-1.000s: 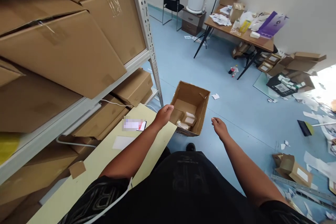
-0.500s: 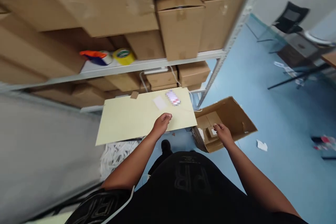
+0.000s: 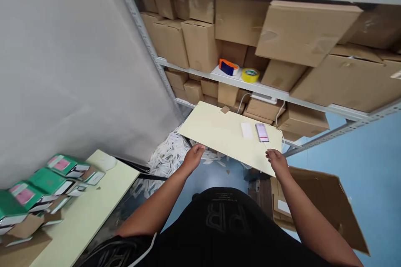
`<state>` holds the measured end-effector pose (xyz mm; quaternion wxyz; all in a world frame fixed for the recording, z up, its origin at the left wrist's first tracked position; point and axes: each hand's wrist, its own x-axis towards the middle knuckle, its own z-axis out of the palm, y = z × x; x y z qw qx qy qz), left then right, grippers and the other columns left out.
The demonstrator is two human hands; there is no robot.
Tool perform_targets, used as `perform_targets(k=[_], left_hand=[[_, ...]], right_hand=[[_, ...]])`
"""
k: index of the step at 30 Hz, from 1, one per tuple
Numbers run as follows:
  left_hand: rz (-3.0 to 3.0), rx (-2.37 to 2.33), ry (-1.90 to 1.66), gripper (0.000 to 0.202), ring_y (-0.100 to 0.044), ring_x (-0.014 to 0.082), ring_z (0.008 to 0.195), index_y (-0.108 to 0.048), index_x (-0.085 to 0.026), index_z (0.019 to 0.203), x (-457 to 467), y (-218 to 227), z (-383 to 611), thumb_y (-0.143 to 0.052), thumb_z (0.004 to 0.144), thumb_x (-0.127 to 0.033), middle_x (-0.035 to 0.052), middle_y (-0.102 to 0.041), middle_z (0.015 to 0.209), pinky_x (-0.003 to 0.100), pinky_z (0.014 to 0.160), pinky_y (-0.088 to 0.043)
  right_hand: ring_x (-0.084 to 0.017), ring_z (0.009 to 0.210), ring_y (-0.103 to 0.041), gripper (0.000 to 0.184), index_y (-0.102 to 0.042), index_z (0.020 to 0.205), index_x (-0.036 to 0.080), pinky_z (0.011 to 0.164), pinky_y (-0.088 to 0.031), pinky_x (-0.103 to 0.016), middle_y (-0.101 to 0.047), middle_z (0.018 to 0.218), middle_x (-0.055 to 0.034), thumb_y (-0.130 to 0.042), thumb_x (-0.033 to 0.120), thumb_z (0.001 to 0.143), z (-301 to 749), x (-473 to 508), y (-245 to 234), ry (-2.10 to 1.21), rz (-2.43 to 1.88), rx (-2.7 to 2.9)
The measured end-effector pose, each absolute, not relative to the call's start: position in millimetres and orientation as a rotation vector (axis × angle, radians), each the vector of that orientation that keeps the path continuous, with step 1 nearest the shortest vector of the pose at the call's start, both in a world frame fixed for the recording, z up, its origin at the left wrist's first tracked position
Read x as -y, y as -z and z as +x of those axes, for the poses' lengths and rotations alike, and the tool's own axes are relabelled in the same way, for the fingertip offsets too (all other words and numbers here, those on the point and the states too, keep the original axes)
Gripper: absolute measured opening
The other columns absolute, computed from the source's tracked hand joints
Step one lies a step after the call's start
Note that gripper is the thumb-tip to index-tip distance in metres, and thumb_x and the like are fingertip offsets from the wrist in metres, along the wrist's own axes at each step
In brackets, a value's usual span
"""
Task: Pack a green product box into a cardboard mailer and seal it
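My left hand (image 3: 193,157) hovers by the near edge of a pale yellow table (image 3: 216,127), its fingers curled together with nothing seen in them. Over the table's right end is my right hand (image 3: 277,162), its fingers slightly apart and holding nothing. Just beyond it a phone (image 3: 262,132) with a lit, blurred-out screen lies on the table. A white sheet (image 3: 247,130) lies left of the phone, and a small brown cardboard piece (image 3: 224,109) sits near the back edge. Below my right forearm stands an open carton (image 3: 326,204) with smaller brown boxes inside.
A metal shelf rack (image 3: 188,66) full of brown cartons stands behind the table, with yellow tape (image 3: 249,75) and an orange-and-blue tape dispenser (image 3: 228,67) on it. Shredded paper (image 3: 167,154) covers the floor at left. Several green boxes (image 3: 46,180) lie on another table (image 3: 94,192).
My view has swung left, bringing the second table and green boxes into sight. My right hand has gone from above the open carton to the table's right end, its fingers now looser.
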<state>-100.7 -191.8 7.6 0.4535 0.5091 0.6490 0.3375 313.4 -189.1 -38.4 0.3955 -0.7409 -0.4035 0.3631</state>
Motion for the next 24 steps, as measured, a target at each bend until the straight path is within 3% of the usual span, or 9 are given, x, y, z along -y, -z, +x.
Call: perform_targets(k=[12,18,24], left_hand=[[1.069,-1.781,-1.023,0.032,-0.069,0.0256,0.099,-0.07,-0.022,0.1,229,-14,-260,-0.054,0.09,-0.049,0.0062,-0.076,0.104,0.038,0.091,-0.052],[0.812,-1.928,-1.145,0.032,-0.069,0.0256,0.102,-0.069,-0.022,0.105,248,3,-311,-0.054,0.092,-0.047,0.0065,-0.075,0.107,0.039,0.094,-0.053],[0.525,-2.122,-1.295,0.033,-0.07,0.0266,0.105,-0.069,-0.022,0.106,262,13,-345,-0.057,0.09,-0.048,0.0078,-0.076,0.107,0.04,0.096,-0.053]], right_hand=[[-0.03,0.103,-0.074,0.047,-0.072,0.105,0.02,0.079,-0.058,-0.037,-0.077,0.112,-0.0117,-0.062,0.061,0.083,114,144,26,-1.153,-1.728,1.333],[-0.034,0.105,-0.074,0.048,-0.073,0.104,0.021,0.084,-0.06,-0.044,-0.077,0.113,-0.0139,-0.067,0.062,0.079,44,86,38,-1.327,-1.624,1.552],[-0.032,0.101,-0.075,0.048,-0.073,0.102,0.02,0.082,-0.061,-0.041,-0.079,0.107,-0.013,-0.064,0.062,0.081,-55,13,57,-1.522,-1.441,1.833]])
